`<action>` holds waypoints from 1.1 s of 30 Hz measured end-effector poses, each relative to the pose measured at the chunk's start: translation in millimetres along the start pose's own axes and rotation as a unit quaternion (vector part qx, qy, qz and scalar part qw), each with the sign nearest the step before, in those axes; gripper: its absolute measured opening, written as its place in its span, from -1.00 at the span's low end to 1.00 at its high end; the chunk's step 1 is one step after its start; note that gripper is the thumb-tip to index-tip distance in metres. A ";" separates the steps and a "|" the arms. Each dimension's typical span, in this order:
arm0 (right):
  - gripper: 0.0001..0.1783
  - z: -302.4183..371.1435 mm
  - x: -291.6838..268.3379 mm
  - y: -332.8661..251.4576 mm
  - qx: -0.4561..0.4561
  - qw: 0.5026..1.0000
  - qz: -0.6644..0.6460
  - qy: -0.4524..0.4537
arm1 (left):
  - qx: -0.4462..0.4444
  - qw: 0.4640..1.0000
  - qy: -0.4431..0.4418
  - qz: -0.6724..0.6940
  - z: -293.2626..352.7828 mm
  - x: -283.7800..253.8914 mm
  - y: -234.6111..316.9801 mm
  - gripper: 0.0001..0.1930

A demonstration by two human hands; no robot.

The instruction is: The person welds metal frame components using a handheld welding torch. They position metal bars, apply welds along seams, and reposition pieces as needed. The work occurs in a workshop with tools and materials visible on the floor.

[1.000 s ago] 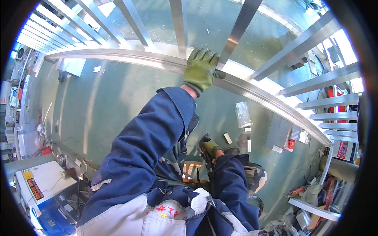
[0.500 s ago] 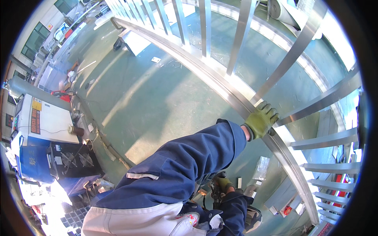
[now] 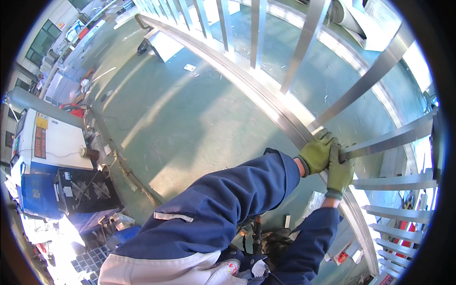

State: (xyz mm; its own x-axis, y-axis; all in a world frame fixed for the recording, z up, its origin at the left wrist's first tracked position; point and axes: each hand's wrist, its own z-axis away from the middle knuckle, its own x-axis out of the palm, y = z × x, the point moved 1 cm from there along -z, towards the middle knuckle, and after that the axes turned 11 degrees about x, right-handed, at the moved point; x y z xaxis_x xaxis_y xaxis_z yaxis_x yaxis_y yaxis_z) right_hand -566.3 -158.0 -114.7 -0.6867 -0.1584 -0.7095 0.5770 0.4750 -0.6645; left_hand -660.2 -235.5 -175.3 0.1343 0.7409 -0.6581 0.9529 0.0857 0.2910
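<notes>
A long railing of bare metal, with a grooved bottom rail [image 3: 266,105] and flat upright bars [image 3: 370,80], sweeps across from upper left to lower right. My left hand [image 3: 315,153], in an olive-green glove, is closed over the rail between two bars. Right beside it, my gloved right hand [image 3: 340,175] is closed on the same rail, close to the foot of a bar [image 3: 394,135]. The two hands touch; the undersides of the fingers are hidden.
At left stands a white and blue machine cabinet [image 3: 61,147] with a black twin-fan unit [image 3: 85,190]. Hoses [image 3: 128,175] run along the green floor [image 3: 190,128]. A white-topped stand [image 3: 164,46] is under the rail's far end. A rolled grey sheet [image 3: 346,19] lies beyond the bars.
My right hand has come up from low beside my body to the rail, next to the left. My left hand keeps its hold. The view has shifted slightly.
</notes>
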 end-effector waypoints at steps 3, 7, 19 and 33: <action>-0.27 -16.3 19.9 15.0 0.090 0.992 -0.030 -0.088 | -0.027 0.998 0.058 -0.016 4.9 7.1 4.1 -0.52; -0.29 -18.1 19.6 13.3 0.028 0.997 0.049 -0.060 | 0.003 1.000 0.022 -0.019 2.8 -5.7 3.2 -0.56; -0.45 -24.6 33.0 39.3 -0.094 0.992 0.080 0.026 | 0.013 0.999 -0.022 -0.036 2.6 1.5 -3.2 -0.51; -0.53 51.1 -3.2 -18.1 -0.155 0.958 -0.215 0.107 | -0.001 0.996 -0.078 0.044 55.5 -125.9 -33.0 -0.66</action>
State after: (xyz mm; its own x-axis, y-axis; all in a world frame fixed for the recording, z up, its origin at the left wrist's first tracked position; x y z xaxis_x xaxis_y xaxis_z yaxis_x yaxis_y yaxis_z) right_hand -551.9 -210.4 -112.4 -0.9256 -0.2314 -0.2996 0.0846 0.6450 -0.7595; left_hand -693.5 -368.6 -140.6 0.2590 0.6327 -0.7298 0.9347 0.0263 0.3545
